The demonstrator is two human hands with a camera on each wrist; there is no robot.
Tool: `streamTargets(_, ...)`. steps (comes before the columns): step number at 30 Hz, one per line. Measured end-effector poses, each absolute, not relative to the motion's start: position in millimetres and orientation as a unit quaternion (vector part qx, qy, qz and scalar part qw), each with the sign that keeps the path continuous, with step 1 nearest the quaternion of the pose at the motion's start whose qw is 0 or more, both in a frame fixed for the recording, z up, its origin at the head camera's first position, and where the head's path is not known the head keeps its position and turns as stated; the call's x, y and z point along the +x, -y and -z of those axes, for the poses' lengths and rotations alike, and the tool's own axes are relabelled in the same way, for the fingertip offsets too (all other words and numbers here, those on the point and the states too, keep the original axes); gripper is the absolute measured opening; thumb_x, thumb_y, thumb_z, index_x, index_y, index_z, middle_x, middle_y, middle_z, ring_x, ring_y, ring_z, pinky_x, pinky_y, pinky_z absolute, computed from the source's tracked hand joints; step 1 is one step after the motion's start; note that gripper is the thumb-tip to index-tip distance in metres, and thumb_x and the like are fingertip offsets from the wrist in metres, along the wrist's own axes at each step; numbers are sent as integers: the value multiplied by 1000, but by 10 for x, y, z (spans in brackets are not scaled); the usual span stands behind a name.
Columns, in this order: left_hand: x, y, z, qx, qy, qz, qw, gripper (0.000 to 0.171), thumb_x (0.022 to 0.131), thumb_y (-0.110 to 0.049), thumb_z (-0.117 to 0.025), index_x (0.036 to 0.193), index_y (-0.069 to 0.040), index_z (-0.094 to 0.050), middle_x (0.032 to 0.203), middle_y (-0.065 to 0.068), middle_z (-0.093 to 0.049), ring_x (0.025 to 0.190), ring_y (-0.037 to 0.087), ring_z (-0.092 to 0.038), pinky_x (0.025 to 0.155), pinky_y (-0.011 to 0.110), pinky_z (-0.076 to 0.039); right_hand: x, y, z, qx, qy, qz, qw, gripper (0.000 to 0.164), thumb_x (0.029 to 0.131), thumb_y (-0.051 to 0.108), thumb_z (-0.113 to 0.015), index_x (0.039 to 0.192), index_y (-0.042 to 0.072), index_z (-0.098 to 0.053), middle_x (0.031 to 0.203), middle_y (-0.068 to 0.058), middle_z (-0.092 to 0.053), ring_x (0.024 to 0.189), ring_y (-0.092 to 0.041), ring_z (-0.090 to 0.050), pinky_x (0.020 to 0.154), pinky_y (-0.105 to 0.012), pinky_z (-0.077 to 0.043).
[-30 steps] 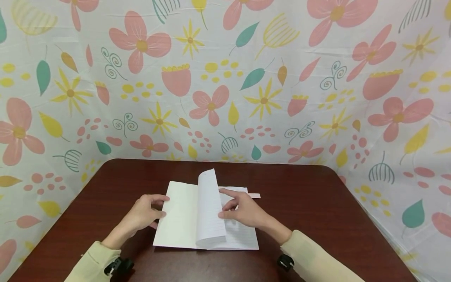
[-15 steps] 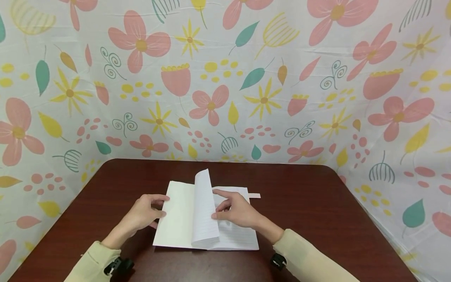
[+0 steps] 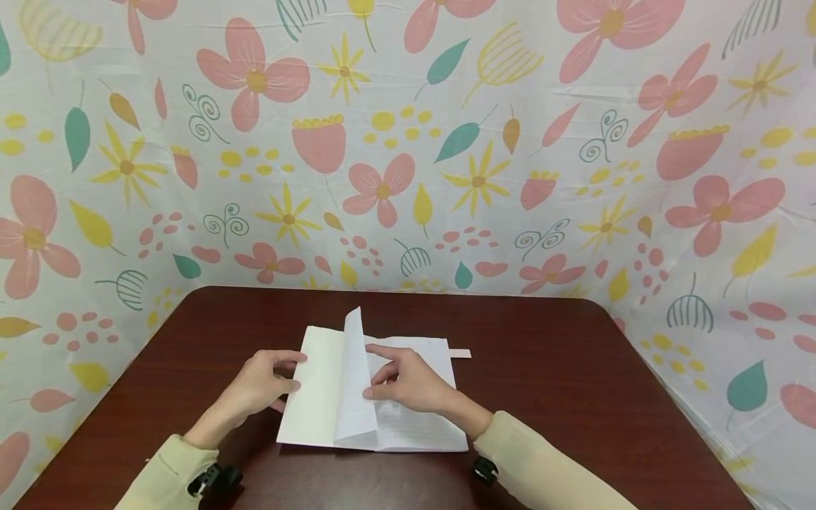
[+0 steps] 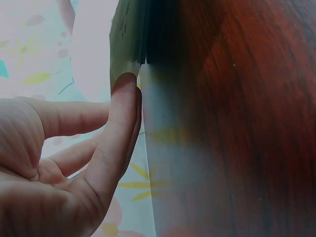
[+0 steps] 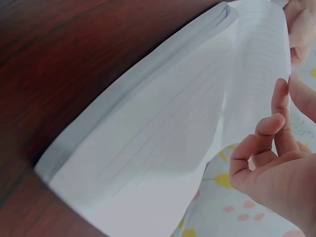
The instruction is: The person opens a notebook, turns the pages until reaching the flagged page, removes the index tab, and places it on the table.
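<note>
An open notebook (image 3: 423,433) with lined pages lies on the dark wooden table. At its left edge my left hand (image 3: 258,382) grips the cover side, and the left wrist view shows the fingertips against the edge of the cover (image 4: 123,44). My right hand (image 3: 414,382) pinches the free edge of a raised lined page (image 3: 355,397) between thumb and fingers. That page stands curved near the spine, leaning left over the blank cream page (image 3: 312,389). In the right wrist view, more lined paper (image 5: 158,133) spreads below my right hand (image 5: 276,173).
A pale pink strip (image 3: 460,353) sticks out from the notebook's right side. The brown table (image 3: 542,340) extends around the notebook. Behind it hangs a white cloth (image 3: 408,142) printed with flowers. Dark wrist devices (image 3: 213,482) sit at both sleeves.
My right hand has moved left, carrying the raised page toward the left side, so more of the right-hand page shows. My left hand has stayed in place.
</note>
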State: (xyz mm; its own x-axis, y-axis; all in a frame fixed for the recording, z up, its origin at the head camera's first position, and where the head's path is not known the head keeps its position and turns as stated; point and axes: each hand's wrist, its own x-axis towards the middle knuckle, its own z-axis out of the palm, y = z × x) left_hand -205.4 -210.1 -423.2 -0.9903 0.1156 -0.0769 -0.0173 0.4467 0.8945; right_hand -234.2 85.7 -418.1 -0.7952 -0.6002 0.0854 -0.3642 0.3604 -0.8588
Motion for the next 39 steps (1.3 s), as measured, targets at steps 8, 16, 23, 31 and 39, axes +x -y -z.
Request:
streamTargets(8, -2054, 2116, 4249, 28, -846, -528, 70, 45, 90, 10, -72, 134, 8, -64, 122, 25, -63, 86, 26, -73, 60, 44, -63, -2372, -719, 4236, -307, -817, 473, 122, 73, 90, 12, -85, 153, 0, -51, 87, 4, -76, 66, -7, -51, 60, -21, -41)
streamTargets(16, -2066, 2114, 4275, 25, -839, -539, 71, 45, 90, 11, -72, 134, 10, -63, 120, 24, -65, 86, 28, -74, 59, 45, -63, -2375, -574, 4266, -291, -831, 458, 122, 71, 89, 17, -87, 152, 8, -56, 108, 3, -76, 62, -7, -49, 55, -21, -41)
streamTargets(23, -2076, 2119, 4285, 20, -834, -546, 75, 44, 92, 10, -70, 135, 10, -62, 120, 24, -65, 86, 29, -73, 59, 45, -63, -2366, -473, 4297, -287, -832, 455, 133, 72, 89, 21, -88, 152, 6, -56, 116, -3, -77, 65, -10, -52, 58, -22, -45)
streamTargets(31, -2092, 2132, 4303, 14, -833, -547, 80, 34, 106, -6, -60, 136, 10, -62, 114, 17, -70, 87, 29, -74, 59, 45, -63, -2355, -381, 4309, -301, -833, 442, 141, 72, 91, 31, -86, 152, 8, -57, 119, -4, -76, 89, -10, -64, 77, -24, -53)
streamTargets(39, -2113, 2130, 4327, 13, -816, -571, 88, 43, 111, -15, -55, 141, 14, -55, 115, 20, -71, 85, 31, -75, 60, 47, -64, -2355, -352, 4301, -293, -844, 425, 149, 71, 90, 33, -87, 150, 10, -59, 123, -3, -75, 91, -11, -63, 80, -26, -52)
